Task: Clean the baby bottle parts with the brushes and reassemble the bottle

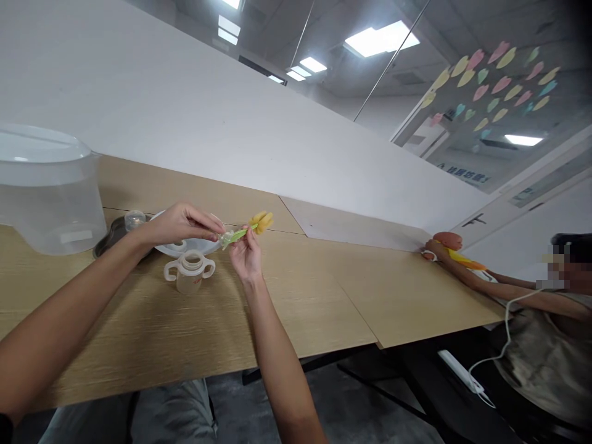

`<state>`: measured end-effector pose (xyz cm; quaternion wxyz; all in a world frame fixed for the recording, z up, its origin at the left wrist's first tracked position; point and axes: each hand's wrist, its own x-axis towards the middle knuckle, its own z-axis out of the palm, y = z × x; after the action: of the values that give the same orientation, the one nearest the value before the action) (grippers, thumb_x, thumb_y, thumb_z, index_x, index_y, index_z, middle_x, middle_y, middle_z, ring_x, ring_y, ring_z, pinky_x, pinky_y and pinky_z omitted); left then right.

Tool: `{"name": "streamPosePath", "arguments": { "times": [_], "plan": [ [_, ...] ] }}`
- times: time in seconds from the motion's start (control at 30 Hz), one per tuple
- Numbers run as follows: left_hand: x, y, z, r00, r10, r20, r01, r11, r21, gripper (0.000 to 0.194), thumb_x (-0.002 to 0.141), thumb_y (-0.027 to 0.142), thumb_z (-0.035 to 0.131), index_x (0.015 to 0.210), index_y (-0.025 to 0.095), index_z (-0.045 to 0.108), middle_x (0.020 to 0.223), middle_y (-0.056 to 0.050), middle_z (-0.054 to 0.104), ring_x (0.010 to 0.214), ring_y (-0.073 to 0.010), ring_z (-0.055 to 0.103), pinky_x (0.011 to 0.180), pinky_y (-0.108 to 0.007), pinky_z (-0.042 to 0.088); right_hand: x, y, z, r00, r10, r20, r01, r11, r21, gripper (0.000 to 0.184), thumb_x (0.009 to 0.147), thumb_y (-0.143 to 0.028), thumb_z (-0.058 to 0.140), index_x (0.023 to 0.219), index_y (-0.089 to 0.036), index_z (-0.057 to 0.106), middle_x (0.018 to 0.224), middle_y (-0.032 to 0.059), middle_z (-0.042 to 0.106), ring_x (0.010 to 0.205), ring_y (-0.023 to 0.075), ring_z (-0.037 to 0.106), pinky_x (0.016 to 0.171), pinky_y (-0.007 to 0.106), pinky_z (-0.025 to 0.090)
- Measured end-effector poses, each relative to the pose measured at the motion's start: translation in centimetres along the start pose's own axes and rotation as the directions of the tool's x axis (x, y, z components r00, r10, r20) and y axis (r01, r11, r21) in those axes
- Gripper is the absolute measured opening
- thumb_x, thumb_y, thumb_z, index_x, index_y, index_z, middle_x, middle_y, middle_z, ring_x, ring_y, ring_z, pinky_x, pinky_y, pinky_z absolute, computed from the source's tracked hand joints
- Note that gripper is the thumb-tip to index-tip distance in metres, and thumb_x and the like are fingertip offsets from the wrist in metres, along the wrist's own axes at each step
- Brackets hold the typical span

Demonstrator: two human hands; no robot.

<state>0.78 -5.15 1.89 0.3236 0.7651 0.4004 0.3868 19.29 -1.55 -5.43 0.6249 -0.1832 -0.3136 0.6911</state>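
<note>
My right hand [246,254] grips the light green handle of a small brush [239,235] with a yellow sponge-like head [261,222]. My left hand [185,223] pinches a small translucent piece [226,238] at the other end of the green handle; its kind is too small to tell. Just below stands an open baby bottle [189,271] with two side handles, upright and without a lid. Behind the bottle a white dish [203,247] is partly hidden by my left hand and wrist.
At the left stands a large translucent plastic tub [50,197]. Beside it, a clear cap [135,220] rests on a dark tray [108,237]. At the far right another person's hands [437,248] hold a doll [448,241] in yellow. A white wall runs behind the wooden table [314,296].
</note>
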Motion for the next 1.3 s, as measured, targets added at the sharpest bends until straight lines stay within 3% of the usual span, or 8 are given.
{"name": "streamPosePath", "arguments": {
  "times": [0.23, 0.37, 0.57, 0.8, 1.0, 1.1, 1.17, 1.3],
  "plan": [
    [-0.2, -0.5, -2.2, 0.957, -0.142, -0.251, 0.064, 0.954, -0.294, 0.041, 0.073, 0.047, 0.075, 0.099, 0.014, 0.072, 0.081, -0.002, 0.074, 0.077, -0.0146, 0.066, 0.078, -0.031, 0.055, 0.3, -1.0, 0.2, 0.996, -0.021, -0.09, 0.038, 0.981, 0.19, 0.03, 0.097, -0.017, 0.041, 0.077, -0.024, 0.062, 0.071, -0.0066, 0.065, 0.061, 0.0062, 0.057, 0.057, 0.017, 0.046],
    [0.0, -0.7, -2.5, 0.966, -0.089, -0.242, -0.056, 0.845, -0.532, 0.038, 0.069, 0.046, 0.078, 0.083, 0.012, 0.07, 0.077, -0.003, 0.071, 0.071, -0.0122, 0.065, 0.071, -0.027, 0.055, 0.2, -0.4, 0.2, 0.999, 0.015, -0.029, -0.01, 0.987, 0.159, 0.022, 0.094, -0.017, 0.05, 0.076, -0.023, 0.062, 0.07, -0.0075, 0.064, 0.061, 0.0062, 0.057, 0.058, 0.018, 0.045],
    [0.1, -0.1, -1.8, 0.98, 0.021, -0.196, -0.156, 0.69, -0.706, 0.034, 0.065, 0.034, 0.084, 0.086, 0.01, 0.072, 0.081, -0.006, 0.071, 0.074, -0.0142, 0.068, 0.077, -0.03, 0.057, 0.1, 0.1, 0.2, 1.0, 0.024, -0.001, -0.024, 0.992, 0.126, 0.019, 0.091, -0.015, 0.053, 0.076, -0.023, 0.061, 0.072, -0.0069, 0.065, 0.063, 0.0071, 0.058, 0.057, 0.019, 0.045],
    [-0.2, 0.7, -1.8, 0.981, 0.104, -0.161, -0.189, 0.65, -0.736, 0.02, 0.074, 0.026, 0.077, 0.085, 0.01, 0.072, 0.082, -0.008, 0.07, 0.078, -0.0154, 0.066, 0.077, -0.032, 0.058, -0.3, -0.4, 0.5, 0.997, 0.04, 0.067, -0.044, 0.998, 0.047, 0.016, 0.091, -0.022, 0.051, 0.077, -0.022, 0.057, 0.067, -0.0048, 0.06, 0.06, 0.0089, 0.056, 0.056, 0.02, 0.046],
    [-0.1, 0.4, -1.9, 0.987, 0.103, -0.12, -0.158, 0.666, -0.729, 0.021, 0.077, 0.032, 0.074, 0.083, 0.012, 0.07, 0.082, -0.007, 0.069, 0.078, -0.0173, 0.067, 0.078, -0.035, 0.057, -0.8, -0.7, 0.8, 0.99, -0.035, 0.135, 0.047, 0.995, -0.087, 0.013, 0.089, -0.033, 0.05, 0.081, -0.023, 0.051, 0.065, -0.0045, 0.049, 0.061, 0.0111, 0.052, 0.064, 0.026, 0.051],
    [0.3, -0.2, -2.0, 0.975, -0.001, -0.224, -0.157, 0.708, -0.688, 0.029, 0.075, 0.035, 0.076, 0.09, 0.012, 0.069, 0.083, -0.006, 0.07, 0.074, -0.0168, 0.067, 0.081, -0.037, 0.056, -1.0, -0.3, 0.9, 0.977, -0.071, 0.2, 0.107, 0.979, -0.174, 0.016, 0.085, -0.039, 0.054, 0.085, -0.024, 0.051, 0.071, -0.0036, 0.049, 0.064, 0.0123, 0.053, 0.06, 0.027, 0.05],
    [0.6, -0.6, -2.2, 0.938, -0.067, -0.339, -0.176, 0.753, -0.634, 0.035, 0.072, 0.034, 0.079, 0.098, 0.013, 0.068, 0.086, -0.006, 0.071, 0.074, -0.0149, 0.067, 0.084, -0.037, 0.055, -1.0, 0.1, 0.8, 0.962, -0.092, 0.255, 0.161, 0.951, -0.263, 0.021, 0.082, -0.043, 0.057, 0.087, -0.023, 0.052, 0.072, -0.0028, 0.05, 0.058, 0.011, 0.049, 0.049, 0.023, 0.041],
    [1.0, -1.0, -2.4, 0.886, -0.05, -0.461, -0.222, 0.827, -0.516, 0.042, 0.07, 0.032, 0.08, 0.107, 0.015, 0.067, 0.094, -0.006, 0.071, 0.078, -0.0121, 0.066, 0.087, -0.034, 0.053, -1.2, 0.9, 0.5, 0.929, -0.152, 0.336, 0.309, 0.817, -0.486, 0.03, 0.085, -0.049, 0.054, 0.093, -0.02, 0.059, 0.06, -0.0066, 0.036, 0.049, 0.0086, 0.031, 0.046, 0.021, 0.025]
  ]
}}
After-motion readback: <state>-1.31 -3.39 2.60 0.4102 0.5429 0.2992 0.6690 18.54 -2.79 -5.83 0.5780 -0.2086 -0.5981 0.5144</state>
